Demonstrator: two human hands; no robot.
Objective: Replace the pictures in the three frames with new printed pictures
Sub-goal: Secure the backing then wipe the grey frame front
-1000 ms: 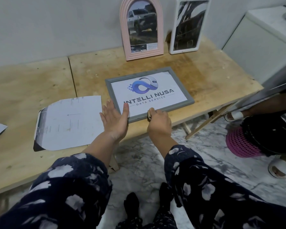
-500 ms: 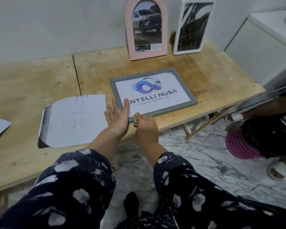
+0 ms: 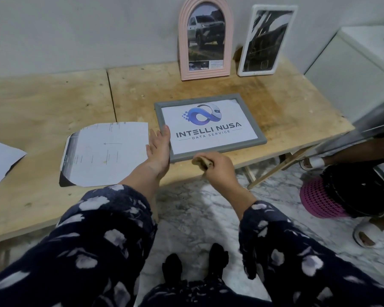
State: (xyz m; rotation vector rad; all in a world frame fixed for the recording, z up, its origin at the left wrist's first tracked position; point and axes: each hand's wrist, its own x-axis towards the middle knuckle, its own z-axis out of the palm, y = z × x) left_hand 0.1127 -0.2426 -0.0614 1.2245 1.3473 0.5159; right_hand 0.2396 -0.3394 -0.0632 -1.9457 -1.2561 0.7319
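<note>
The grey frame [image 3: 210, 127] lay flat on the wooden table [image 3: 286, 111], near its front edge. The left hand [image 3: 159, 147], fingers straight and together, pressed against the frame's left side. The right hand [image 3: 217, 166], fingers curled, gripped a small tan cloth [image 3: 201, 162] at the frame's near edge. A pink arched frame [image 3: 205, 38] and a white frame [image 3: 266, 41] leaned against the wall.
</note>
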